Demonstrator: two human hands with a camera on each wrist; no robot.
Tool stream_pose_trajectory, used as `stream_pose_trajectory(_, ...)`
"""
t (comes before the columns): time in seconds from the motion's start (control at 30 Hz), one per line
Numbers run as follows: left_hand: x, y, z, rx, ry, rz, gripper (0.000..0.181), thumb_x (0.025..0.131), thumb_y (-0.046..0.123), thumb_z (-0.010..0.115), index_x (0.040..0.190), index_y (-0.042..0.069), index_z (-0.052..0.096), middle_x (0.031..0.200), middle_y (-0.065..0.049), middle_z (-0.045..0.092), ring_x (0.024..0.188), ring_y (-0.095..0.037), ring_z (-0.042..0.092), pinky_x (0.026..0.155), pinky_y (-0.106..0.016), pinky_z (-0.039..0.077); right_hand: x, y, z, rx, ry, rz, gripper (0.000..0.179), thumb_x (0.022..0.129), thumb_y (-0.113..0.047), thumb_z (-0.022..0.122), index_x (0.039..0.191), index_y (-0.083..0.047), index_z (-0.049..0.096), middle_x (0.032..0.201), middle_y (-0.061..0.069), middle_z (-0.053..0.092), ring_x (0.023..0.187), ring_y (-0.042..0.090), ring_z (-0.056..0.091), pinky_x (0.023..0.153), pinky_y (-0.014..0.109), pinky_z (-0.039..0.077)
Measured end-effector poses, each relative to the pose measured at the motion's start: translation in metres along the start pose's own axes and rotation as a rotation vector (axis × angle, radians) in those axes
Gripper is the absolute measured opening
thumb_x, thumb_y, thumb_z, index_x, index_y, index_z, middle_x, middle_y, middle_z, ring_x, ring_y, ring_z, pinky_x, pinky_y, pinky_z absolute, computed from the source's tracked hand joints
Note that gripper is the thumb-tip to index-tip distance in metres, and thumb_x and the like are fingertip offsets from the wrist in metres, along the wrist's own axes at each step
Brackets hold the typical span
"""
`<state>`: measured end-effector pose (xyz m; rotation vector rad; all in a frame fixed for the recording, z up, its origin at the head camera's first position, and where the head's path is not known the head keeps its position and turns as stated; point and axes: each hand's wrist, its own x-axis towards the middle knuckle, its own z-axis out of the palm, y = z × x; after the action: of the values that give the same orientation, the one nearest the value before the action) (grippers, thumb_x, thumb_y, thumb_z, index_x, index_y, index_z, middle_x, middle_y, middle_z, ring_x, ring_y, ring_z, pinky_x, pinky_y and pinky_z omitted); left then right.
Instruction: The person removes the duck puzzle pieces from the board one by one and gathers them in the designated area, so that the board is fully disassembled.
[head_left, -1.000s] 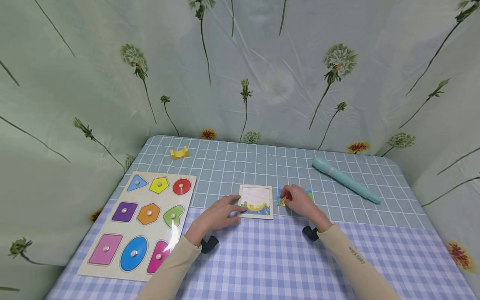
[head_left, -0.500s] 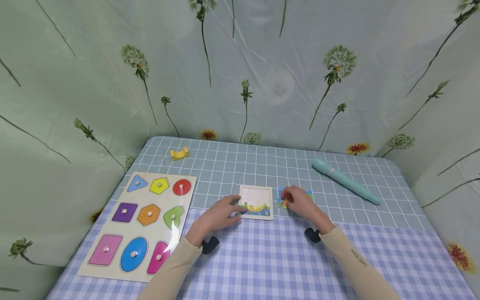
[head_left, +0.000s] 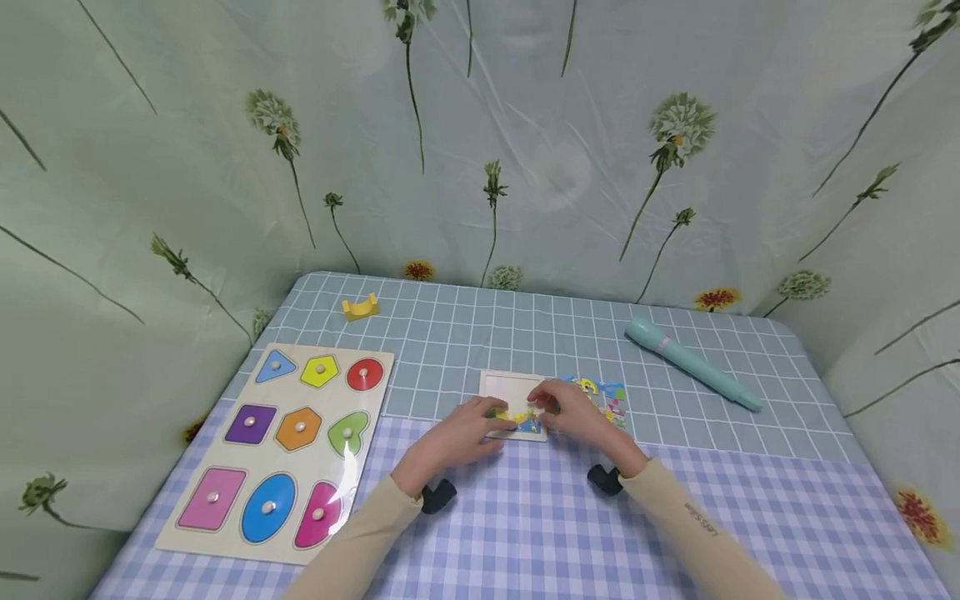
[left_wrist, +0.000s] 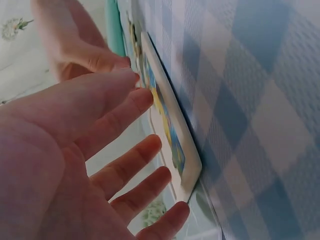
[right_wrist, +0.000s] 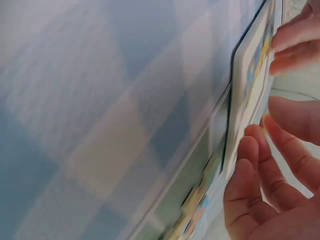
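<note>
A small wooden puzzle tray (head_left: 510, 385) lies mid-table, its bottom row filled with colourful jigsaw pieces (head_left: 529, 423). My left hand (head_left: 465, 435) is spread over the tray's lower left, fingers mostly straight and fingertips close to the laid pieces. My right hand (head_left: 576, 412) is over the tray's right side with thumb and forefinger brought together. Between those fingertips, in the right wrist view, shows a sliver of an orange-yellow puzzle piece (right_wrist: 263, 121), mostly hidden by the fingers. Several loose jigsaw pieces (head_left: 616, 400) lie to the right of the tray, partly behind my right hand.
A large board of knobbed shapes (head_left: 285, 492) lies at the left, partly under my left sleeve. Behind it stands a yellow arch-shaped block (head_left: 361, 307). A teal tube-like object (head_left: 692, 362) lies at the back right. A flowered curtain (head_left: 555, 167) borders the table.
My right hand has moved left from the loose pieces to over the tray, uncovering more of the pile. My left hand has shifted slightly right, further over the tray.
</note>
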<state>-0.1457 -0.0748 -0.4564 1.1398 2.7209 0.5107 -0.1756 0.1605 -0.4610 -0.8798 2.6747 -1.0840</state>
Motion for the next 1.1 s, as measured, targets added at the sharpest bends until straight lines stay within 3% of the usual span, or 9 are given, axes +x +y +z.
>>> stream_pose_trajectory(0.17,0.003,0.003,0.004,-0.014,0.003,-0.001,0.032,0.094,0.021,0.063,0.124,0.013,0.066,0.133,-0.011,0.051,0.12,-0.028,0.046,0.097,-0.041,0.041,0.002,-0.006,0.007,-0.047,-0.02,-0.013,0.021,0.077,0.006,0.067,0.098,0.0,0.065,0.081,0.001,0.058,0.075,0.015,0.053,0.085,0.041,0.036)
stream_pose_trajectory(0.27,0.004,0.003,0.005,-0.024,0.0,-0.01,0.032,0.094,0.021,0.063,0.124,0.013,0.066,0.133,-0.011,0.051,0.12,-0.028,0.046,0.098,-0.04,0.041,0.003,-0.009,0.01,-0.065,-0.028,0.013,0.022,0.076,0.006,0.068,0.097,-0.001,0.066,0.077,-0.001,0.055,0.072,0.012,0.05,0.084,0.045,0.032)
stream_pose_trajectory(0.5,0.005,0.003,0.004,-0.032,-0.008,-0.017,0.031,0.093,0.02,0.063,0.123,0.012,0.067,0.133,-0.01,0.051,0.12,-0.028,0.046,0.097,-0.04,0.042,0.005,-0.012,0.011,-0.02,-0.045,0.077,0.02,0.077,0.008,0.066,0.095,-0.001,0.065,0.076,-0.001,0.051,0.068,0.012,0.045,0.063,0.028,0.041)
stream_pose_trajectory(0.77,0.006,0.004,0.001,-0.043,-0.028,-0.03,0.032,0.093,0.021,0.063,0.124,0.013,0.066,0.132,-0.01,0.051,0.118,-0.028,0.046,0.096,-0.039,0.042,0.002,-0.011,0.01,0.034,-0.028,0.094,0.017,0.083,0.007,0.063,0.093,-0.007,0.063,0.082,0.001,0.056,0.074,0.014,0.048,0.067,0.028,0.042)
stream_pose_trajectory(0.97,0.006,0.004,0.001,-0.062,-0.042,-0.044,0.035,0.093,0.021,0.064,0.127,0.014,0.064,0.134,-0.01,0.05,0.118,-0.027,0.046,0.096,-0.039,0.042,-0.01,-0.002,-0.007,0.15,0.042,0.14,0.016,0.083,0.008,0.061,0.095,-0.002,0.059,0.081,0.003,0.056,0.073,0.016,0.051,0.064,0.027,0.044)
stream_pose_trajectory(1.1,0.007,0.004,0.001,-0.062,-0.047,-0.05,0.036,0.093,0.022,0.064,0.128,0.015,0.063,0.135,-0.01,0.05,0.119,-0.027,0.045,0.096,-0.039,0.041,-0.024,0.009,-0.025,0.156,0.071,0.217,0.014,0.082,0.006,0.063,0.095,0.001,0.059,0.082,0.004,0.056,0.073,0.016,0.051,0.063,0.027,0.044)
